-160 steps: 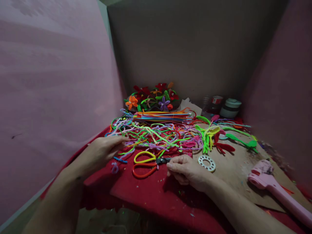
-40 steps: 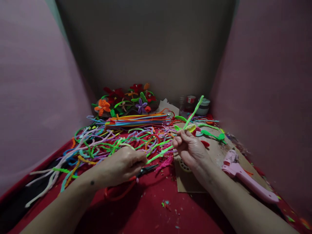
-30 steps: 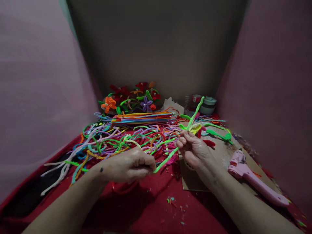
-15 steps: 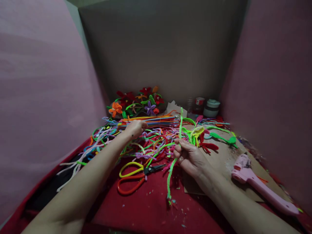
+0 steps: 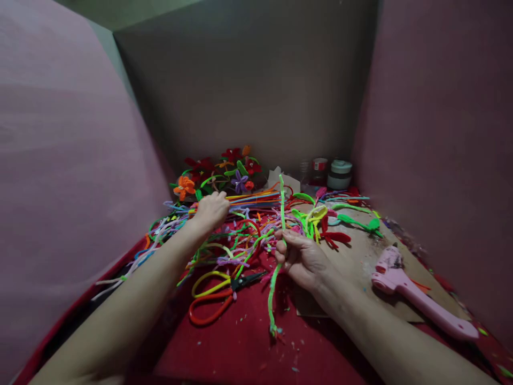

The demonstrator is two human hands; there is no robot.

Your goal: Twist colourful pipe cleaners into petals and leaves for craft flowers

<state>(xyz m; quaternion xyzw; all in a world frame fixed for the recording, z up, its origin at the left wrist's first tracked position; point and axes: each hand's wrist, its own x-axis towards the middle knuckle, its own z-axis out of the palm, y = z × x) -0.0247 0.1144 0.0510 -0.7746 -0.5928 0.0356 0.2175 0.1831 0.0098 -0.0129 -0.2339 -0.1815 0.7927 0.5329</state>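
A bright green pipe cleaner (image 5: 282, 200) stands upright in a pinch of my right hand (image 5: 302, 259). Its lower part bends down toward the red cloth, ending in a frayed tip. My left hand (image 5: 213, 209) is farther forward, with fingers curled down at the left end of a bundle of long coloured pipe cleaners (image 5: 256, 201). The fingertips are hidden, so what they grip does not show. Below the hands, a tangle of loose pipe cleaners (image 5: 240, 240) spreads out. Scissors (image 5: 216, 294) with one yellow and one red handle lie in front of it.
Pipe-cleaner flowers (image 5: 224, 174) stand at the back left. Jars (image 5: 340, 174) and white paper (image 5: 280, 179) sit by the rear wall. On the right, a pink glue gun (image 5: 417, 297) rests on a cardboard sheet (image 5: 348, 283), with green and red pieces beyond. Pink walls rise on both sides.
My left hand has shifted slightly left, its fingers now turned down over the bundle's end. My right hand keeps hold of the green pipe cleaner. The whole view has moved a little.
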